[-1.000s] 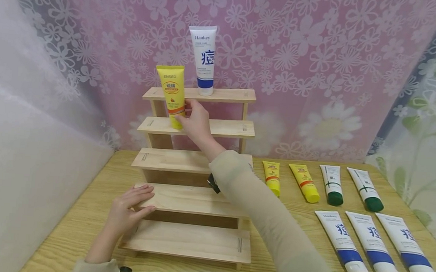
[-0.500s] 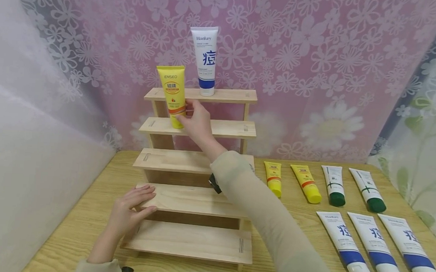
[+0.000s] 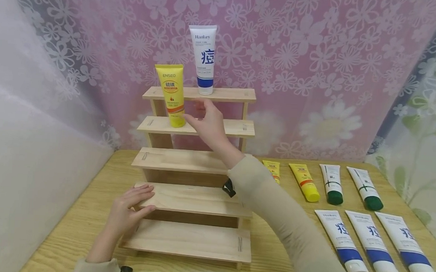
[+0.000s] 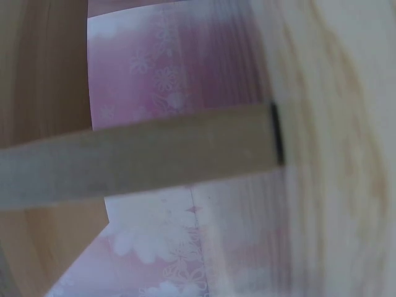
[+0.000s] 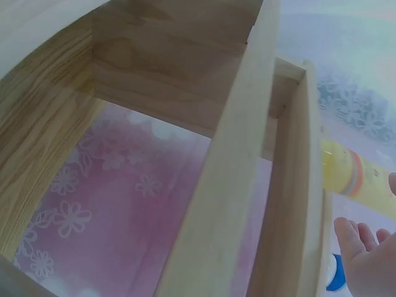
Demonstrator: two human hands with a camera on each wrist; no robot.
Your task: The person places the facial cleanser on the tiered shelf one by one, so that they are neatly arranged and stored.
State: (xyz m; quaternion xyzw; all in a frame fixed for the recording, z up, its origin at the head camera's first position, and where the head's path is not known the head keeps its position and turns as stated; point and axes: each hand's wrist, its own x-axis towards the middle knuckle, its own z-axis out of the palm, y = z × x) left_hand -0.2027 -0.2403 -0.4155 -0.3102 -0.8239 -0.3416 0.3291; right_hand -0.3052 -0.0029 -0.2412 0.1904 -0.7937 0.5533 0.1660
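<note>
A yellow squeeze tube (image 3: 171, 95) stands cap down, leaning slightly, at the left of the second-highest board of a wooden step shelf (image 3: 186, 161). Just right of its cap end is my right hand (image 3: 213, 125), thumb and fingers spread apart around a gap. The right wrist view catches those fingers (image 5: 351, 238) below the yellow tube (image 5: 356, 176). My left hand (image 3: 125, 209) holds the left end of the second-lowest board, fingers on top and thumb along the front edge. A white and blue tube (image 3: 203, 62) stands on the top board.
On the wooden table (image 3: 272, 235) right of the shelf lie two more yellow tubes (image 3: 305, 183), two white tubes with green caps (image 3: 331, 184), and three white and blue tubes (image 3: 372, 245). A flowered curtain (image 3: 281, 73) hangs behind.
My right hand has let go of the yellow tube and drawn back a little to the right. The tube stays standing on its board. My left hand has not moved.
</note>
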